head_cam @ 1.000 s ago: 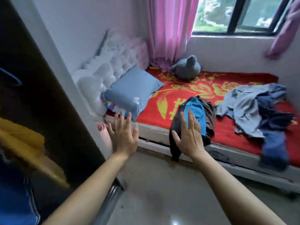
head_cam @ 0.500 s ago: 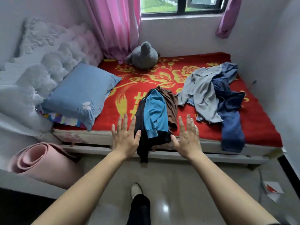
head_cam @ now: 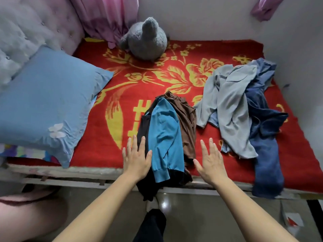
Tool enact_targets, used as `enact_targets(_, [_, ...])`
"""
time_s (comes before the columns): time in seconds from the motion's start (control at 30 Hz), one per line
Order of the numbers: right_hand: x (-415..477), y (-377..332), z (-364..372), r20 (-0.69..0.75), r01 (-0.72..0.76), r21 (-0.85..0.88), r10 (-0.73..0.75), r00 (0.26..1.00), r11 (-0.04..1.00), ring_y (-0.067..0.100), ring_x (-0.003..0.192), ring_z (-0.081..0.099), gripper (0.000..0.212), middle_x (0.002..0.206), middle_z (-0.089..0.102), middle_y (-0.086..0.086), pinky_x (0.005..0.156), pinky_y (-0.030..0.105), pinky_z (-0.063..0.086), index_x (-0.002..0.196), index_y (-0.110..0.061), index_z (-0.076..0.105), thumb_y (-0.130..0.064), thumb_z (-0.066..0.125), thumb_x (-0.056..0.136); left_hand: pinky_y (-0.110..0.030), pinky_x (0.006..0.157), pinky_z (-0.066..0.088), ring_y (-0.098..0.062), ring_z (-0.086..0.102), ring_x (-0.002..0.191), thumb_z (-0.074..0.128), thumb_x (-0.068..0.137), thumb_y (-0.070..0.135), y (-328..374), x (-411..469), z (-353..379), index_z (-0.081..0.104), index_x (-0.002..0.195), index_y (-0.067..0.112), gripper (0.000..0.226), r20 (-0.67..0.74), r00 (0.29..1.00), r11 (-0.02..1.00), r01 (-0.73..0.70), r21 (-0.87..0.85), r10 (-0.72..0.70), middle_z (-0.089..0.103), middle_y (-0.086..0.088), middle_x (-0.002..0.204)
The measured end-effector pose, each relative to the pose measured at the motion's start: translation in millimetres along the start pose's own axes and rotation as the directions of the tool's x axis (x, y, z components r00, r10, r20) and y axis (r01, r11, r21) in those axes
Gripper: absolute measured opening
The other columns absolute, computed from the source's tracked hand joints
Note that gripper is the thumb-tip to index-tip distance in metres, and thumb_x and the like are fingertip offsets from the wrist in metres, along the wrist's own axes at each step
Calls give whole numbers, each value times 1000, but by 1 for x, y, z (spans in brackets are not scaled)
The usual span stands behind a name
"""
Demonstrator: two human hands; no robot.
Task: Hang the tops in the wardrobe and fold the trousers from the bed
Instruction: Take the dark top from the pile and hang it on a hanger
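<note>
Both hands have come forward over the bed's near edge since half a second ago, and the view has closed in on the pile between them. The left hand [head_cam: 136, 161] lies at the pile's nine o'clock side, over the black garment [head_cam: 144, 126], thumb beside the teal top [head_cam: 164, 133]. The right hand [head_cam: 209, 163] hangs at the three o'clock side, just beside the brown top [head_cam: 187, 123]. All fingers [head_cam: 134, 144] are straight and spread, grasping nothing. Whether the left palm presses the cloth I cannot tell.

The pile sits at the near edge of the bed [head_cam: 122, 95], with the black garment spilling over the rail toward the floor [head_cam: 201, 215]. A heap of grey and blue clothes [head_cam: 234, 105], probably the trousers, lies at two o'clock, near but apart, one blue leg hanging off the edge.

The step in hand looks like picking the next top to hang. The next move calls for closing the fingers on the teal top alone, since it lies uppermost, and lifting it without dragging the black garment off the bed. The wardrobe is out of view, so a turn away would follow.

Open bed at ten o'clock, between the pillow [head_cam: 49, 102] and the pile, would serve for folding. The stuffed toy [head_cam: 146, 41] at twelve o'clock is well apart. Below, a rolled mat [head_cam: 26, 215] lies at eight o'clock and a scrap of paper [head_cam: 293, 222] at four.
</note>
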State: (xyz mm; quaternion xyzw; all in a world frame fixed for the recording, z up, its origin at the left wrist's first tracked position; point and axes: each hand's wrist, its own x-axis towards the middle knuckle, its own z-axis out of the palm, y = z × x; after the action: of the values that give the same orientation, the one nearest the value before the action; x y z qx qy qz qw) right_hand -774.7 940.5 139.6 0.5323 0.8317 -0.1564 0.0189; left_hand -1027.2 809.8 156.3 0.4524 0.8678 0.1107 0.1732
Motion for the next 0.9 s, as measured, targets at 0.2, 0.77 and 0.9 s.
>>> enact_targets(0.2, [87, -20, 33, 134, -54, 78, 44, 990, 995, 31, 151, 4, 82, 164, -10, 15, 120, 44, 17, 158, -21, 3, -48, 50, 96, -47, 121, 4, -22, -10, 150, 31, 100, 50, -10, 103, 27, 4, 157, 26, 67, 160, 986, 998, 49, 35, -54, -8, -5, 164])
enact_targets(0.77, [303, -19, 219, -32, 48, 381, -39, 999, 923, 39, 146, 22, 67, 161, 12, 24, 117, 42, 21, 155, -13, 27, -31, 55, 98, -50, 115, 20, -29, 8, 148, 43, 100, 42, -33, 296, 219, 8, 157, 22, 70, 102, 967, 972, 235, -8, -233, 3, -7, 164])
enact_targets(0.9, [348, -11, 229, 136, 100, 485, -188, 973, 869, 25, 138, 40, 78, 154, 33, 11, 110, 37, 37, 158, -21, 15, -27, 60, 95, -47, 117, 18, -27, 11, 148, 38, 101, 33, -28, 360, 220, 12, 156, 20, 62, -62, 985, 986, 157, -62, -161, 9, -5, 164])
